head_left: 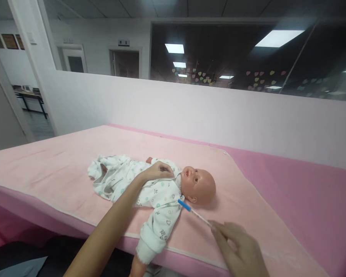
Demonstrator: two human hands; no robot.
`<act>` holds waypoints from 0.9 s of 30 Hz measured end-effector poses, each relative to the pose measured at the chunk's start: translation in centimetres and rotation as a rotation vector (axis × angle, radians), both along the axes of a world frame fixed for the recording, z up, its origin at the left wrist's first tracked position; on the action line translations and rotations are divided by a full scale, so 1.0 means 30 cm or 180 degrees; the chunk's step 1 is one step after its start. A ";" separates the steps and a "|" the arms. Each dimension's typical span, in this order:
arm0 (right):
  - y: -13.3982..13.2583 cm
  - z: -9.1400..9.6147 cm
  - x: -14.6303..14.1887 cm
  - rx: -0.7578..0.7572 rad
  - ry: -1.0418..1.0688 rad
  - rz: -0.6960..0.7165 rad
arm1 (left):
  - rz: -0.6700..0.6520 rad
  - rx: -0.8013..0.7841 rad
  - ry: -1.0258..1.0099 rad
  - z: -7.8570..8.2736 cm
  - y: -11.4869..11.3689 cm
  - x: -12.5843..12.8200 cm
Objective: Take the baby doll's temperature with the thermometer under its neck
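A baby doll (200,184) in a white patterned sleepsuit lies on its back on a pale pink towel (60,169), head to the right. My left hand (157,171) rests on the doll's chest, fingers curled at the collar of the suit. My right hand (238,246) pinches one end of a thin glass thermometer with a blue tip (194,212). The blue tip points at the doll's near shoulder, just below its ear. The doll's near arm hangs over the table's front edge.
The towel covers a table with a darker pink cover (300,192) showing at the right. A low white partition wall (190,111) runs behind it, with dark glass above. An open doorway is at the far left.
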State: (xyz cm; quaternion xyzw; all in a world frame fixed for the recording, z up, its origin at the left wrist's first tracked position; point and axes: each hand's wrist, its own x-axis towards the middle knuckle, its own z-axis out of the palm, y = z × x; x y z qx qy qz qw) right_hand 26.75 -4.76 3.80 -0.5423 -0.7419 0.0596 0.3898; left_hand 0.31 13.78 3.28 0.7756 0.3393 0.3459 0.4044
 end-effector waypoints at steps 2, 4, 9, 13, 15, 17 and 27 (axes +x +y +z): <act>-0.040 -0.120 0.006 -0.0058 -0.0072 -0.0245 | 0.0045 0.0015 -0.0016 -0.003 0.003 -0.001; -0.056 -0.196 -0.018 0.0057 -0.0372 -0.0551 | 0.0101 0.0015 -0.0036 -0.006 0.005 -0.001; 0.002 -0.195 -0.141 0.0138 -0.1447 -0.1171 | 0.0099 -0.0066 -0.0022 -0.006 0.000 -0.001; 0.078 -0.142 -0.222 -0.0028 -0.1930 -0.0961 | 0.0116 -0.0074 -0.0076 -0.003 -0.004 0.000; 0.101 -0.126 -0.236 -0.0060 -0.2096 -0.0874 | 0.0117 -0.0055 -0.0095 -0.001 -0.005 0.000; 0.112 -0.104 -0.234 -0.0114 -0.2180 -0.0828 | 0.0095 -0.0063 -0.0115 0.001 -0.005 0.000; 0.296 0.030 -0.398 0.0363 -0.1260 -0.0242 | 0.0582 -0.0415 -0.0776 0.002 -0.001 -0.010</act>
